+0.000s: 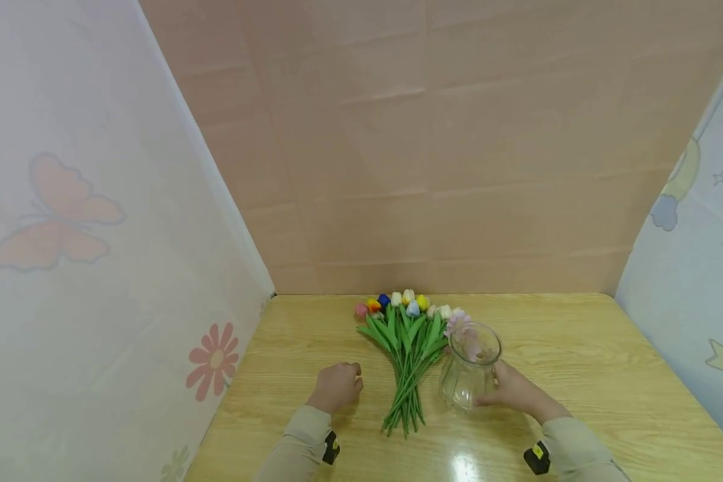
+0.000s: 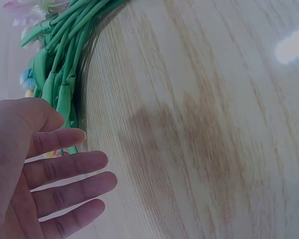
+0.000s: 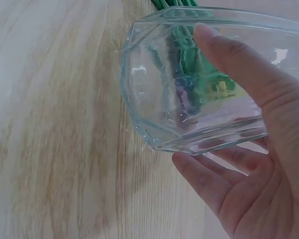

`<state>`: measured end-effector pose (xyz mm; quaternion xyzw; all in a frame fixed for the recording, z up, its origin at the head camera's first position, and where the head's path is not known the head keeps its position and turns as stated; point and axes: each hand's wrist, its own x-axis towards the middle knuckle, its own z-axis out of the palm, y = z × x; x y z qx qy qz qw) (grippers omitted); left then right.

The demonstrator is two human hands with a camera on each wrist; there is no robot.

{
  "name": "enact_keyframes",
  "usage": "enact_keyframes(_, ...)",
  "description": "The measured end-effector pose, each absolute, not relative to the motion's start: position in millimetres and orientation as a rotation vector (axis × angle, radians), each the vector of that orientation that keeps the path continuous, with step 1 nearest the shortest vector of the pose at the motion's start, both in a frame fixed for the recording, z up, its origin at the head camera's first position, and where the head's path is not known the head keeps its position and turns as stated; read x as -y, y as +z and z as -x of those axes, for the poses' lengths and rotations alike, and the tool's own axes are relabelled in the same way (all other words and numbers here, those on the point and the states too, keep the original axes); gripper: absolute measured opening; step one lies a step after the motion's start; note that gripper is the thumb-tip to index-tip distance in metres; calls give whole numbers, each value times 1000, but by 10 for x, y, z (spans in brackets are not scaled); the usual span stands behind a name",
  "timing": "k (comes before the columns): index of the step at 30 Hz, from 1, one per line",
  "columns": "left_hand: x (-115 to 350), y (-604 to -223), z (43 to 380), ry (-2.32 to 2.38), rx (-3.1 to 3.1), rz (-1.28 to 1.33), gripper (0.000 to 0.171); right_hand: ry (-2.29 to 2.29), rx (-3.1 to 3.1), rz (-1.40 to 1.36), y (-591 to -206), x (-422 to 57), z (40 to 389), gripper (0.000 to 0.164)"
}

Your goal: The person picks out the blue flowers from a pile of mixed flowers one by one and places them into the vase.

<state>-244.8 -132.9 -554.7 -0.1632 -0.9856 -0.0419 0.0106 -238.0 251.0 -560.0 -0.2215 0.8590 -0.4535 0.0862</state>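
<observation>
My right hand (image 1: 515,390) grips a clear glass vase (image 1: 462,381) from its right side. In the right wrist view, the thumb lies along one face of the faceted glass and the fingers are around the other. Whether the vase's base touches the table cannot be told. Left of it lies a bunch of artificial tulips (image 1: 406,348), its green stems crossing and pointing toward me. My left hand (image 1: 337,387), holding nothing, is over the table left of the stems. Its fingers look loosely bent and spread in the left wrist view.
The wooden table (image 1: 578,355) ends at a brown back panel (image 1: 458,167). A pale printed sheet with a butterfly and flowers (image 1: 96,301) bounds the left, and another printed sheet (image 1: 687,281) bounds the right. A pale pink flower (image 1: 456,323) lies partly behind the vase rim.
</observation>
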Motion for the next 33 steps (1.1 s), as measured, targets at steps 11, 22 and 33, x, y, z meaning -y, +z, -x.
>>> enact_keyframes(11, 1308, -5569, 2502, -125, 3058, 533, 18, -1321, -2596, 583, -5583, -2536, 2512, 103)
enact_keyframes(22, 795, -5258, 2539, -71, 2941, 676, 10, -1322, -2587, 580, -5560, -2535, 2551, 104)
enact_keyframes(33, 185, -5492, 2474, 130, 2909, 688, 23, -1328, -2575, 548, -5586, -2524, 2474, 106)
